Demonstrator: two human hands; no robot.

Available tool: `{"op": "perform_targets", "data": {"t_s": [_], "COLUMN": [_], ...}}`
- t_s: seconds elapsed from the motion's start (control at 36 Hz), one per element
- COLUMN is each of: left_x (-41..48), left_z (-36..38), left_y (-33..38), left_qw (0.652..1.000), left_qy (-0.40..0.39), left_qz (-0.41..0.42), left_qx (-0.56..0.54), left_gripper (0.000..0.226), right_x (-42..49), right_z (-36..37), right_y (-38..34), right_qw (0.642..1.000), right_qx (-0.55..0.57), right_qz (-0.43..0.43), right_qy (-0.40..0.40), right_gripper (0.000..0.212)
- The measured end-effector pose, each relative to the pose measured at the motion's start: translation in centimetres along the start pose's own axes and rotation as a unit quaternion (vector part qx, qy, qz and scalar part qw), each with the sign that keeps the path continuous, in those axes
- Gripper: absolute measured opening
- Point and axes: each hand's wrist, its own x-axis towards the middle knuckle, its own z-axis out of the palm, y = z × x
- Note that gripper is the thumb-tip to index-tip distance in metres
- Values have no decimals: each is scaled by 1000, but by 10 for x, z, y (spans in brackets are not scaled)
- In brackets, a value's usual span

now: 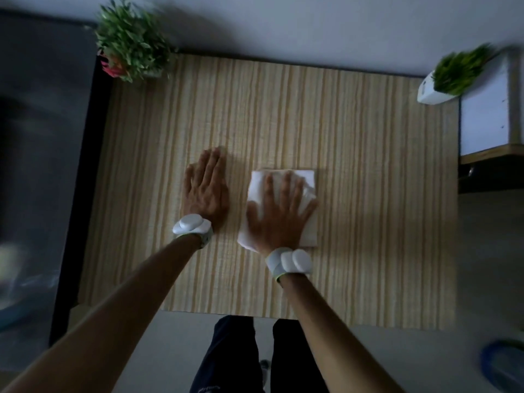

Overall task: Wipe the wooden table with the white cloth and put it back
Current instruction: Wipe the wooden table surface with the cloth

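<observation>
The white cloth lies folded flat near the middle of the wooden counter, slightly to the right. The right hand rests palm down on the cloth with fingers spread, pressing it to the surface rather than gripping it. The left hand lies flat and empty on the bare wood just to the left of the cloth, fingers together. Both wrists carry white bands. A green potted plant stands at the far left corner, another plant at the far right.
</observation>
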Motion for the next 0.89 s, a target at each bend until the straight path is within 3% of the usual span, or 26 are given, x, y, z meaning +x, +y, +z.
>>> {"op": "perform_targets", "data": {"t_s": [0.11,0.22,0.33,0.47,0.56,0.67,0.75,0.89], "left_x": [0,3,3,-2,-5,2,3,0], "left_z": [1,2,0,1,1,-2,-3,5], "left_y": [-1,-2,0,4,3,1,2,0], "left_qw": [1000,1000,1000,1000,1000,1000,999,999], "left_qy": [2,4,3,19,19,4,4,14], "left_qz": [14,8,8,-3,17,1,7,7], "left_qx": [6,-8,-18,-18,-14,-26,-38,-31], "left_gripper": [59,57,59,58,59,57,57,59], "right_x": [38,72,27,4,36,70,40,-8], "right_z": [1,-9,-9,1,-3,-11,-10,4], "right_y": [-15,7,15,-16,-19,0,6,-24], "right_qw": [996,999,998,999,996,999,995,1000], "right_qx": [-28,-29,-39,31,-42,-32,-45,5], "right_qz": [-76,-9,53,-19,-72,33,92,11], "right_qy": [-22,-12,9,-37,-24,-23,10,-23], "right_gripper": [66,70,70,68,66,70,71,70]}}
